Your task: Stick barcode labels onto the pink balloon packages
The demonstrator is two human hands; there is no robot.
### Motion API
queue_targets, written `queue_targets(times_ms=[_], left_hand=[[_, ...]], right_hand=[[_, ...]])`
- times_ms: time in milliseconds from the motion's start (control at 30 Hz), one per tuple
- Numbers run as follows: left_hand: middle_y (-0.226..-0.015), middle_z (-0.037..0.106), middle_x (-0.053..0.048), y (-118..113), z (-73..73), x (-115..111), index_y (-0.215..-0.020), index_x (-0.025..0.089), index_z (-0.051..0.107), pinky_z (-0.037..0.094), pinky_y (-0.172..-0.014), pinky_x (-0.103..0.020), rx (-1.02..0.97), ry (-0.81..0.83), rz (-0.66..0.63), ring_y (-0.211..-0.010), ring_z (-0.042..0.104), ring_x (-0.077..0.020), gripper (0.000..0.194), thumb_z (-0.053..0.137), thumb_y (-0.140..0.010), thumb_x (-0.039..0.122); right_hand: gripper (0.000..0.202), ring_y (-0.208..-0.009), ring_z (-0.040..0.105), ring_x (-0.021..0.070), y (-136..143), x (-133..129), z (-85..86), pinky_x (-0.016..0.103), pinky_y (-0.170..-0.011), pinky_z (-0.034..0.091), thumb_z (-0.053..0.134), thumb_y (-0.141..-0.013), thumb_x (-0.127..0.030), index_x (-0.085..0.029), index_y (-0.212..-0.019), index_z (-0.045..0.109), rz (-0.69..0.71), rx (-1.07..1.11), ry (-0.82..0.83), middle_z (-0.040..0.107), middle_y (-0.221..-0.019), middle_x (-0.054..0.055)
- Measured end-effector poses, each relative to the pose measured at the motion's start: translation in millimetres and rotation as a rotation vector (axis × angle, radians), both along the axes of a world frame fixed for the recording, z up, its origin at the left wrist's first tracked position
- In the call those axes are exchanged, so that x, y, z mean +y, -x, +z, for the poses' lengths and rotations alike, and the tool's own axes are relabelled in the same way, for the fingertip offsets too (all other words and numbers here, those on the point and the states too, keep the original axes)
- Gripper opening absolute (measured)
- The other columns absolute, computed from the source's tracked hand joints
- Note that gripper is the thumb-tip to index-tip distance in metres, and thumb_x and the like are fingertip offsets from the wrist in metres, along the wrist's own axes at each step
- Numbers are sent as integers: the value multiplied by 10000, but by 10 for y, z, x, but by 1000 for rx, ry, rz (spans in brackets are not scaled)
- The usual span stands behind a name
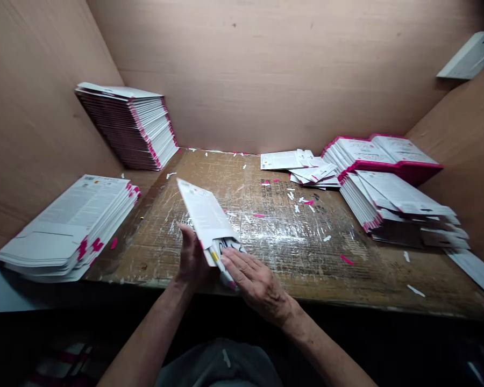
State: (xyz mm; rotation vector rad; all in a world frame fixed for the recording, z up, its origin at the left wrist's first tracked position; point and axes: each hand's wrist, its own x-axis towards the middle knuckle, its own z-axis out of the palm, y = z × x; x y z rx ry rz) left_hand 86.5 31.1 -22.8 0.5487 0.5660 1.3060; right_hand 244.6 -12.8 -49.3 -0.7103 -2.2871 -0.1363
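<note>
A white printed card sleeve (210, 210) is held tilted over the front edge of the table, its open end toward me. My left hand (191, 255) supports it from the left and below, thumb raised, its other fingers hidden behind the sleeve. A folded white packet (225, 269) with dark and yellow markings sticks partly out of the sleeve's open end. My right hand (252, 277) lies over this packet, its fingers pressed together on it.
A tall stack of sleeves (145, 123) leans at the back left, a lower stack (72, 220) at the front left. More stacks (403, 193) stand at the right, beside loose sleeves (284, 159). White and pink paper scraps (259, 216) litter the taped cardboard tabletop (161, 252).
</note>
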Motion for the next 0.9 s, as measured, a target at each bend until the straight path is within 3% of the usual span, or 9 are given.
queue_targets(times_ms=[133,267,333,467,567,667,800,900], left_hand=[[-1080,719,-156,-126,-30,180,-1167,167,646,527,-890,-487,-94,76,33,-1115,626,-368,831,402,-736,834],[-1013,729,-171,-232,-22,215,-1160,169,652,540,-843,-511,-161,171,-128,-1062,651,-380,932,298,-696,895],[-1023,726,-172,-293,-17,206,-1185,167,639,540,-840,-512,-165,175,-156,-1034,664,-374,897,335,-717,869],[-1054,725,-149,-382,-35,204,-1225,185,615,547,-837,-490,-190,129,-28,-985,685,-348,776,407,-775,782],[-1035,728,-138,-370,-35,225,-1209,177,624,554,-833,-471,-186,152,71,-967,691,-334,743,402,-799,756],[-1030,728,-119,-335,-32,229,-1209,187,623,556,-836,-451,-186,130,124,-961,693,-313,700,400,-824,728],[-1029,729,-124,-356,-72,186,-1182,177,639,562,-825,-446,-179,115,24,-936,695,-314,690,435,-814,723],[-1031,731,-114,-376,-63,175,-1199,191,630,560,-828,-455,-190,108,-17,-931,695,-315,687,463,-799,723]], right_hand=[[393,-1371,409,235,-44,30,54,403,-1113,428,420,-947,-58,-37,-1334,485,34,-113,84,555,-1364,186],[472,-1369,410,239,-27,82,64,436,-1104,424,401,-922,-95,-56,-1392,434,41,-105,206,512,-1404,195],[513,-1320,467,247,18,132,75,455,-1085,435,392,-893,-97,-74,-1405,420,-45,-24,287,540,-1374,189],[518,-1232,533,263,161,160,102,473,-1052,449,375,-864,-118,-84,-1376,448,-241,141,420,595,-1281,179],[570,-1373,367,325,228,67,68,535,-1110,355,430,-898,-242,-16,-1418,372,-231,82,369,454,-1422,239],[540,-1429,270,309,246,17,3,538,-1124,329,373,-951,-258,-57,-1450,330,-247,68,369,371,-1494,213],[398,-1200,527,265,304,199,35,450,-1012,457,258,-970,-209,-89,-1231,534,-269,133,507,596,-1226,187],[310,-1002,599,253,354,333,141,425,-921,499,315,-957,-231,-132,-1026,601,-221,83,556,651,-1031,149]])
